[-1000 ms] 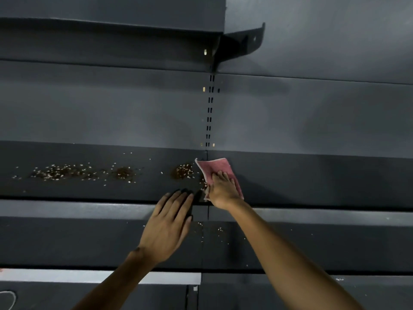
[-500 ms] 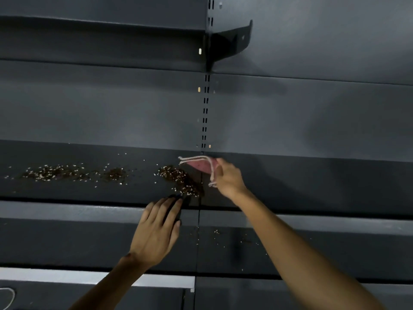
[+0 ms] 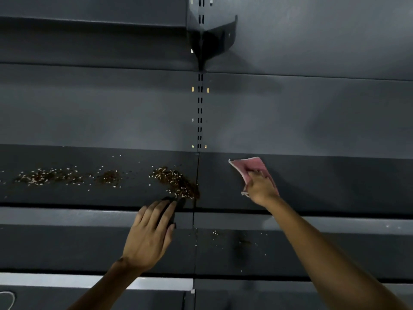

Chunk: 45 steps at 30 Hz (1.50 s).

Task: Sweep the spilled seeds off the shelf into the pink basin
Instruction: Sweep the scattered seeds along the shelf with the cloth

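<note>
Seeds heaped mid-frame on the dark shelf, just left of its seam, thinner trails leftward. Left hand flat, fingers straight, at the front lip below the heap. Right hand clamped on a pink cloth right of the seam. Stray grains on the lower shelf.

shelf: matt dark-grey painted metal | cloth: pink woven fabric | seeds: dry, granular

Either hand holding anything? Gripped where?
Right hand grips the pink cloth by its near end; far end free. Left hand lies straight-fingered at the edge of the shelf, gripping nothing visible.
</note>
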Motion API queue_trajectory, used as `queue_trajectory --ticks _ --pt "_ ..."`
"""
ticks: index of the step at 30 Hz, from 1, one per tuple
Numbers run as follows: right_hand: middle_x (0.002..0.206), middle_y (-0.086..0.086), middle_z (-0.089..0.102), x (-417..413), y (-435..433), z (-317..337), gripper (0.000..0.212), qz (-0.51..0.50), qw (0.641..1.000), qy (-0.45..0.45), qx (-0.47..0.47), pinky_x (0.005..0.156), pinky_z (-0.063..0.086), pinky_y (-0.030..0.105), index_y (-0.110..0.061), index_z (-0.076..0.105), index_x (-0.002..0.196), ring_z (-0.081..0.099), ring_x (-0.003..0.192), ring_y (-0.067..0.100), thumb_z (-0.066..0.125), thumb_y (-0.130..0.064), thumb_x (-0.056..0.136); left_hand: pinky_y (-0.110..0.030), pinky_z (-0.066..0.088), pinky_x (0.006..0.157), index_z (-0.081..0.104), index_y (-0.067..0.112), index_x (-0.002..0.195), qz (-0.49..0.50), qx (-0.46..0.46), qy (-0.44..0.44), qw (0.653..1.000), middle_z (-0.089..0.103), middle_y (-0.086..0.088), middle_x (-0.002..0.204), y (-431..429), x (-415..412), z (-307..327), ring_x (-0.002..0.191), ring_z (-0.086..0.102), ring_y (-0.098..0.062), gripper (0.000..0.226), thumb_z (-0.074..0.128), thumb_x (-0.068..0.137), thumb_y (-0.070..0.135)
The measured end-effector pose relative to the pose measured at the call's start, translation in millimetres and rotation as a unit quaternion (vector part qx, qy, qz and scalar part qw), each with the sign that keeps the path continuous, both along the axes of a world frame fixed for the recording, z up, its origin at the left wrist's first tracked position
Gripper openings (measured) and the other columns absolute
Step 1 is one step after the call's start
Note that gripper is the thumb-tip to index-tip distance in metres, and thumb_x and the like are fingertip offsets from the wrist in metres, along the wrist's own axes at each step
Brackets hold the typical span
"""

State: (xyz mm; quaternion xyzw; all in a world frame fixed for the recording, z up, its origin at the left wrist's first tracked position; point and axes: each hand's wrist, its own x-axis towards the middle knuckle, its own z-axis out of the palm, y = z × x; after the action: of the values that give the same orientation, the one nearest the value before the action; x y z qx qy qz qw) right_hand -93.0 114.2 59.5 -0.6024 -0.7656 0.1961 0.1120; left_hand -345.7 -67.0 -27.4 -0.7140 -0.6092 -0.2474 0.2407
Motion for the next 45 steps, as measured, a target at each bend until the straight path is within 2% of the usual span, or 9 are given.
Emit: queue_trajectory --ticks 3,10,13,18,22,26,32,41,45 --pt "0.149 0.011 0.031 -28.6 -12.9 -0.8 0.073 0.023 1.000 -0.016 0.002 0.115 0.021 0.046 -0.015 0.029 0.143 0.028 0.138 0.030 0.066 -0.026 0.082 -0.043 0.037 0.101 0.040 0.008 0.141 -0.007 -0.006 0.005 1.000 0.054 -0.014 0.130 -0.4 -3.8 0.9 0.118 0.050 -0.028 0.050 0.027 0.102 0.036" --pt "0.156 0.009 0.015 -97.6 -47.2 -7.1 0.070 0.037 0.998 0.043 -0.033 0.119 0.014 0.044 -0.015 0.022 0.146 0.012 0.144 0.028 0.058 -0.011 0.086 -0.042 0.037 0.104 0.040 0.005 0.144 -0.032 -0.015 0.010 0.999 0.054 -0.014 0.131 -6.0 -20.8 5.4 0.121 0.049 -0.027 0.054 0.035 0.100 0.036" --pt "0.155 0.006 0.021 -124.9 -57.6 -7.7 0.069 0.023 0.995 0.090 -0.047 0.116 0.025 0.044 -0.016 0.026 0.145 0.020 0.142 0.027 0.057 -0.005 0.085 -0.042 0.035 0.106 0.039 0.005 0.144 -0.031 -0.016 0.015 0.999 0.054 -0.015 0.131 -11.6 -35.4 5.7 0.122 0.049 -0.028 0.054 0.034 0.100 0.036" --pt "0.155 0.005 0.021 -163.0 -75.6 -7.4 0.071 0.003 0.986 0.152 -0.073 0.118 0.022 0.042 -0.014 0.024 0.145 0.019 0.143 0.026 0.060 -0.003 0.084 -0.043 0.035 0.108 0.038 0.005 0.145 -0.025 -0.021 0.020 0.999 0.054 -0.016 0.130 -17.9 -56.7 5.5 0.122 0.049 -0.029 0.054 0.031 0.102 0.037" --pt "0.137 0.006 0.048 -167.5 -78.0 -0.3 0.061 -0.044 0.976 0.198 -0.077 0.108 0.038 0.031 -0.013 0.042 0.136 0.046 0.126 0.024 0.067 -0.007 0.081 -0.042 0.034 0.108 0.039 0.003 0.144 -0.032 -0.014 0.025 0.999 0.054 -0.017 0.130 -20.8 -66.9 5.8 0.123 0.048 -0.028 0.054 0.030 0.102 0.037" --pt "0.124 0.005 0.058 -184.0 -89.1 -2.2 0.054 -0.044 0.969 0.232 -0.073 0.098 0.049 0.033 -0.016 0.051 0.126 0.056 0.113 0.022 0.069 -0.006 0.077 -0.044 0.034 0.109 0.039 0.003 0.144 -0.037 -0.020 0.032 0.999 0.054 -0.017 0.133 -20.2 -68.6 4.7 0.125 0.048 -0.030 0.054 0.031 0.102 0.037" --pt "0.127 0.008 0.056 -223.8 -103.8 -5.4 0.049 -0.018 0.973 0.225 -0.044 0.096 0.047 0.028 -0.012 0.050 0.127 0.056 0.114 0.025 0.065 -0.004 0.081 -0.048 0.031 0.113 0.045 0.001 0.140 -0.032 -0.009 0.050 0.998 0.055 -0.019 0.133 -24.5 -78.1 3.8 0.127 0.048 -0.030 0.053 0.036 0.100 0.035" --pt "0.130 0.008 0.053 -257.7 -110.2 -3.1 0.047 0.016 0.975 0.217 -0.053 0.100 0.046 0.031 -0.013 0.048 0.128 0.054 0.118 0.025 0.061 -0.002 0.084 -0.047 0.028 0.115 0.046 0.001 0.140 -0.002 -0.026 0.052 0.998 0.056 -0.019 0.133 -36.2 -113.5 4.6 0.126 0.052 -0.031 0.054 0.033 0.101 0.036" --pt "0.134 0.007 0.050 -273.9 -114.0 -1.3 0.053 0.034 0.977 0.203 -0.051 0.103 0.044 0.033 -0.014 0.045 0.132 0.051 0.122 0.025 0.064 -0.008 0.083 -0.048 0.029 0.115 0.046 0.001 0.139 0.016 -0.030 0.050 0.998 0.056 -0.019 0.133 -41.3 -128.8 6.1 0.125 0.053 -0.032 0.055 0.031 0.102 0.037"
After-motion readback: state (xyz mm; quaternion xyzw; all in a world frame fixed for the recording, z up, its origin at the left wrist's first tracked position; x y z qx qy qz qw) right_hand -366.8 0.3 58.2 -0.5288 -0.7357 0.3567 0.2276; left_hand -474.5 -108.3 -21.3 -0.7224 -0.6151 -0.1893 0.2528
